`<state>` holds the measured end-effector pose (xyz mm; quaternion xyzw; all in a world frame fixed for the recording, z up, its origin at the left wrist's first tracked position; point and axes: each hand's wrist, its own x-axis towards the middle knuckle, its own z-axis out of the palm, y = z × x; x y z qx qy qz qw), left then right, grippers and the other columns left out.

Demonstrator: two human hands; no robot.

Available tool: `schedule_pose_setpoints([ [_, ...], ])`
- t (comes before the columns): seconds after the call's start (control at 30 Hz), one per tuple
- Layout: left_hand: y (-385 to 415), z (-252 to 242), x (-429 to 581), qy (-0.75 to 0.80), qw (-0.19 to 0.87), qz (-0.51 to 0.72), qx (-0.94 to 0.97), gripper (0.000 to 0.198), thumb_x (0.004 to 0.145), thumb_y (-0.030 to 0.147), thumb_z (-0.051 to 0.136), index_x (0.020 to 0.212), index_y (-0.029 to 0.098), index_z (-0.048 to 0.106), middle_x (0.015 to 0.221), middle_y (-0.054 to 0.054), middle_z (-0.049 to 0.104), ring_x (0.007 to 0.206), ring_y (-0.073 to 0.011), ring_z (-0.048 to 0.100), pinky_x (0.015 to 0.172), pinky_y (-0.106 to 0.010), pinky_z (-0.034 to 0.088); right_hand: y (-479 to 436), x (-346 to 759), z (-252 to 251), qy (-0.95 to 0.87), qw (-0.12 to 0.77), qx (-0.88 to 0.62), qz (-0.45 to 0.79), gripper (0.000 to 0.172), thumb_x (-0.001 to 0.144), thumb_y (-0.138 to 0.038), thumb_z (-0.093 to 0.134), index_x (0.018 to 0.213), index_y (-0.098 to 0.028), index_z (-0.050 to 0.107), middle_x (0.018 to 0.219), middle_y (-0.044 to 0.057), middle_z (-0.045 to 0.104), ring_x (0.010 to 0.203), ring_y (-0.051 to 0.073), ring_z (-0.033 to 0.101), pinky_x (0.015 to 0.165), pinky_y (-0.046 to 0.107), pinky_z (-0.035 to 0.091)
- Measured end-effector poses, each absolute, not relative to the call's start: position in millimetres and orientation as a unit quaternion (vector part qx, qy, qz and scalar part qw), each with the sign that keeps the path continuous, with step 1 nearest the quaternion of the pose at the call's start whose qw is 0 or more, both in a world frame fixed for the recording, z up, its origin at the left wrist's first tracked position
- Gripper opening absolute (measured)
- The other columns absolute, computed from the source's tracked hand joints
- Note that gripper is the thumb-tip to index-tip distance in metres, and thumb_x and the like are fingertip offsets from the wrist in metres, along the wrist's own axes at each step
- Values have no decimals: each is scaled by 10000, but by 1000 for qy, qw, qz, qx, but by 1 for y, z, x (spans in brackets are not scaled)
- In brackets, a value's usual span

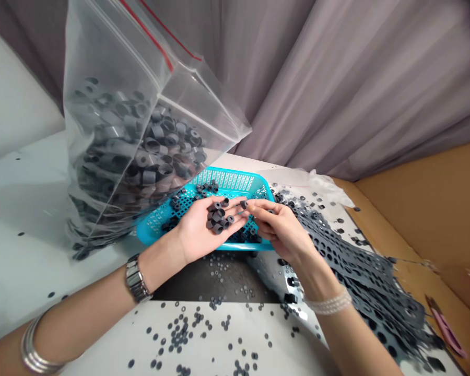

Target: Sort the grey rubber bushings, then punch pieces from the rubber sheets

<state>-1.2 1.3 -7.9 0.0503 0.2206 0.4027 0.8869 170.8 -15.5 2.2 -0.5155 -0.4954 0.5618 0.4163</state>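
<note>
Head view: dark grey ring at the left hand's fingertips, above the basket; right hand closed in a pinch on it, thumb against fingers; left hand palm up, spread nearly flat, cradling a small pile of similar dark pieces; turquoise basket beneath both hands, more pieces inside; clear zip bag to the left, filled with larger-looking dark rings, overlapping the basket's left end in view; perforated dark sheets heaped to the right; small dark discs scattered over white desk in front; pink-handled tool far right, by brown board; grey curtain behind.
</note>
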Motion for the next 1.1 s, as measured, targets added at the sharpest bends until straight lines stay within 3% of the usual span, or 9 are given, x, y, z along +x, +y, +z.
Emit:
schedule_pose_setpoints([
  [0.1,1,-7,-1,218,892,392,50,420,884,182,381,1264,43,494,1117,-162,669,1027,-217,647,974,-353,466,-14,174,5,-383,420,-430,701,189,740,-314,701,821,-160,627,528,-111,209,458,50,71,364,189,71],
  [0.2,1,-7,0,219,891,396,41,457,881,168,376,1305,16,449,1147,-182,655,1058,-231,636,977,-356,470,-15,172,4,-374,430,-425,704,177,749,-289,699,826,-149,622,528,-113,211,456,44,75,362,179,69],
  [0.4,2,-10,1,214,882,418,51,504,883,152,352,1358,-16,382,1168,-209,638,1085,-241,622,971,-351,473,-20,168,7,-534,417,-542,496,228,823,-400,623,853,-176,653,477,-94,294,416,60,193,394,222,153],
  [0.57,1,-9,-1,229,880,410,67,478,893,174,376,1347,38,432,1022,-145,700,872,-192,677,852,-317,513,-25,163,18,-688,343,-557,315,158,820,-310,624,864,-191,718,556,-47,437,504,86,319,483,246,262],
  [0.7,1,-5,-2,228,887,390,99,465,895,196,378,1321,40,481,1067,-168,684,861,-200,666,707,-275,512,-31,152,15,-751,299,-516,284,216,823,-227,606,1016,-222,704,661,-31,549,553,95,376,541,250,310],
  [0.8,1,-4,-3,216,892,382,109,470,891,199,380,1322,45,484,1105,-177,670,899,-218,661,682,-274,505,-34,149,13,-763,287,-510,275,258,821,-196,595,1062,-213,687,692,-26,574,555,93,391,553,252,320],
  [0.97,1,-5,-2,220,888,392,94,454,896,194,377,1306,36,491,1046,-165,691,899,-210,663,730,-284,514,-31,153,15,-737,309,-519,302,171,817,-218,608,956,-215,708,658,-30,541,559,92,382,537,247,309],
  [1.1,1,-8,-1,210,887,405,73,428,889,163,370,1259,3,515,820,-127,716,788,-188,678,859,-326,509,-25,161,11,-584,382,-502,511,181,812,-357,648,911,-206,654,534,-82,363,442,62,221,414,226,186],
])
